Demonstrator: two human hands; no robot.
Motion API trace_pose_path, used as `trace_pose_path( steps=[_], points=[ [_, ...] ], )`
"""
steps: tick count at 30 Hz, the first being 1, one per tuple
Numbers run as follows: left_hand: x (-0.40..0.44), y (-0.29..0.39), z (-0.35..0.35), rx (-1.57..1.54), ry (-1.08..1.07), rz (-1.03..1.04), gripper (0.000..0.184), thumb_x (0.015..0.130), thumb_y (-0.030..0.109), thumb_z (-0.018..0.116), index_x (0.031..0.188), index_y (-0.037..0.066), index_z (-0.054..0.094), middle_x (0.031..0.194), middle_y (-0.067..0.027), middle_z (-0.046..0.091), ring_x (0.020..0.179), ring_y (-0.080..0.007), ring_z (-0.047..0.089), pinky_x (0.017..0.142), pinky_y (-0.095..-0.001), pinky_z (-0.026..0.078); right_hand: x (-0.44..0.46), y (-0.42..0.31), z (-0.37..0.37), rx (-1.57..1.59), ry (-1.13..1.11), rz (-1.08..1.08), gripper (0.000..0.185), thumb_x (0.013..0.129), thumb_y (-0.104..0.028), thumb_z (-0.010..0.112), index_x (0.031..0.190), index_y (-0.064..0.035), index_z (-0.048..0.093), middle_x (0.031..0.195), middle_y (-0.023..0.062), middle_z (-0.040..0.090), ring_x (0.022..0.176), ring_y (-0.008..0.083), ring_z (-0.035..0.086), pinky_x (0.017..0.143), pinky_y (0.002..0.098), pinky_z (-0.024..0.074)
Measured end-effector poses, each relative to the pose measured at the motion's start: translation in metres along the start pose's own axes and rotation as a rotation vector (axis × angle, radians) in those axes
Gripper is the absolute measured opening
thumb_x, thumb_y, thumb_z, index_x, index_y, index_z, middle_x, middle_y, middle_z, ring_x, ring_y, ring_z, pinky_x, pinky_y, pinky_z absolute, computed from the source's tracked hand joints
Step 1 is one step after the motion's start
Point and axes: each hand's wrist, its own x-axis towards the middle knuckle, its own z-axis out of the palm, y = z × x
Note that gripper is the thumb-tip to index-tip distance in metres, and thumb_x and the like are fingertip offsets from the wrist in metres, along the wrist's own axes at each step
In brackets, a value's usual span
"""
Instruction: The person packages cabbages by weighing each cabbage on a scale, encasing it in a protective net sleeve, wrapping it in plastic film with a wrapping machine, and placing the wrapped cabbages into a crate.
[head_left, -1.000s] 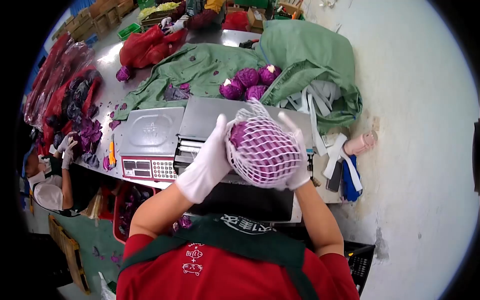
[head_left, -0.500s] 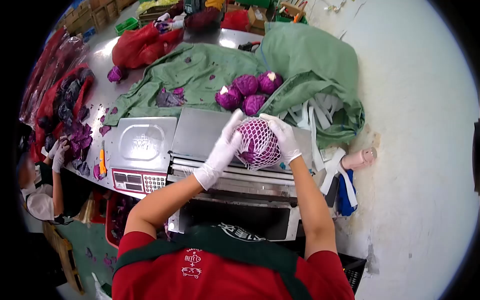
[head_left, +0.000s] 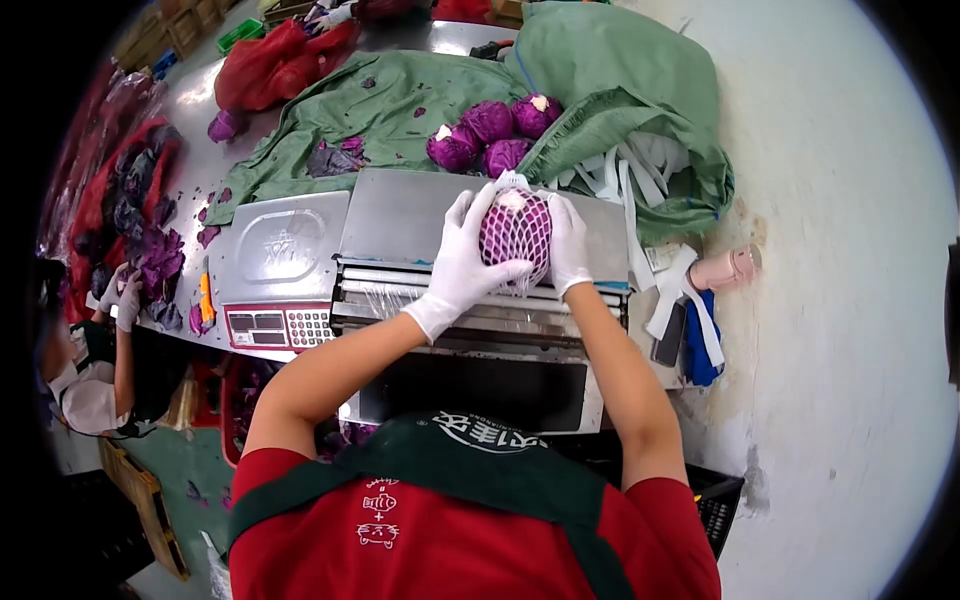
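Between my two white-gloved hands is a red cabbage (head_left: 515,235) in a white foam net, its pale stem end upward. My left hand (head_left: 465,260) wraps its left side, thumb across the lower front. Against the right side presses my right hand (head_left: 568,243), fingers pointing away from me. The cabbage is over a metal wrapping machine (head_left: 400,215), whose rollers and clear film show below my hands. Several bare red cabbages (head_left: 488,121) sit just beyond, on a green woven sack (head_left: 400,110).
To the left stands a digital scale (head_left: 285,245), with an orange-handled knife (head_left: 206,298) beside it. White foam nets (head_left: 635,180) spill from the sack at right, near a pink bottle (head_left: 727,268). A co-worker's gloved hands (head_left: 122,298) handle cabbage leaves at far left.
The netted cabbage has been turned so its pale stem end shows on top. My left hand's thumb now lies across its front. The view has shifted slightly.
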Motion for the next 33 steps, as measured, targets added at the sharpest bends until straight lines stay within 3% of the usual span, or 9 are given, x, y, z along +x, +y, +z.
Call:
trace_pose_path(
  steps=[4,7,11,18,22,24,26,30,33],
  points=[
    [0.001,-0.005,-0.029,-0.03,-0.147,0.107,0.101,0.067,0.03,0.08,0.146,0.007,0.022,0.143,-0.0229,0.025,0.135,-0.0353,0.025,0.112,-0.0394,0.024,-0.02,-0.031,-0.029,-0.243,-0.019,-0.018,0.037,0.094,-0.029,0.054,0.119,-0.002,0.057,0.11,0.0103,0.062,0.101,0.0183,0.057,0.093,0.0294,0.0414],
    [-0.019,-0.009,-0.107,0.07,-0.389,0.111,0.062,0.077,0.017,0.07,0.135,0.01,0.047,0.125,-0.0129,0.054,0.122,-0.0278,0.048,0.103,-0.0364,0.037,-0.032,-0.04,-0.106,-0.828,-0.182,-0.328,0.042,0.086,-0.024,0.063,0.123,-0.0067,0.054,0.11,0.0124,0.06,0.102,0.0266,0.057,0.089,0.0345,0.0443],
    [-0.036,-0.044,-0.171,0.993,-0.557,0.492,0.06,0.074,0.02,0.066,0.132,0.023,0.048,0.115,-0.0081,0.057,0.094,-0.0238,0.061,0.074,-0.0373,0.051,-0.064,-0.059,-0.162,-1.472,-0.514,-0.738,0.055,0.069,-0.025,0.073,0.121,-0.017,0.056,0.105,0.0069,0.055,0.093,0.0257,0.055,0.083,0.038,0.0452],
    [-0.024,-0.028,-0.127,0.998,-0.746,0.734,0.052,0.072,0.016,0.065,0.124,0.021,0.055,0.119,-0.0101,0.054,0.085,-0.0258,0.064,0.071,-0.0371,0.053,-0.064,-0.022,-0.134,-1.579,-0.777,-0.957,0.026,0.073,-0.021,0.063,0.098,-0.0212,0.058,0.088,0.0038,0.05,0.079,0.0224,0.055,0.067,0.0356,0.049],
    [-0.044,-0.042,-0.105,0.585,-0.532,0.633,0.024,0.081,0.008,0.058,0.105,0.009,0.063,0.111,-0.0112,0.059,0.076,-0.0287,0.065,0.068,-0.0327,0.053,-0.084,-0.022,-0.124,-0.943,-0.621,-0.508,0.005,0.086,-0.011,0.056,0.09,-0.0079,0.057,0.087,0.0086,0.056,0.079,0.0228,0.061,0.064,0.0321,0.0496],
    [-0.064,-0.021,-0.115,0.329,-0.536,-0.032,0.017,0.09,0.01,0.053,0.104,0.006,0.062,0.102,-0.0111,0.065,0.074,-0.027,0.066,0.067,-0.0319,0.053,-0.105,-0.064,-0.127,-0.717,-0.622,0.137,0.005,0.088,-0.004,0.052,0.092,-0.0043,0.055,0.083,0.0095,0.06,0.072,0.0164,0.063,0.064,0.0277,0.0492],
    [-0.068,0.014,-0.133,0.044,-0.54,-0.36,0.017,0.095,0.014,0.05,0.102,0.004,0.062,0.096,-0.0103,0.068,0.078,-0.0238,0.067,0.069,-0.0318,0.052,-0.113,-0.105,-0.127,-0.643,-0.6,0.113,0.006,0.088,0.001,0.052,0.091,-0.0022,0.055,0.081,0.0082,0.062,0.068,0.0107,0.062,0.063,0.0242,0.0484],
    [-0.031,0.043,-0.164,0.144,-0.164,0.491,0.027,0.092,0.019,0.057,0.113,0.002,0.057,0.109,-0.015,0.066,0.093,-0.0253,0.066,0.082,-0.0374,0.051,-0.085,-0.171,-0.103,-0.258,-0.365,-0.191,0.016,0.085,0.007,0.054,0.098,-0.0018,0.055,0.084,0.0056,0.063,0.073,0.0093,0.062,0.065,0.0224,0.0487],
    [0.036,0.046,-0.144,0.323,-0.374,0.479,0.104,0.056,0.044,0.082,0.139,0.004,0.035,0.144,-0.0242,0.032,0.13,-0.0388,0.037,0.107,-0.0425,0.032,-0.009,-0.143,-0.087,-0.727,-0.221,-0.764,0.031,0.087,0.008,0.052,0.117,-0.0011,0.053,0.105,0.0134,0.063,0.098,0.0197,0.063,0.086,0.0279,0.0496]
  ],
)
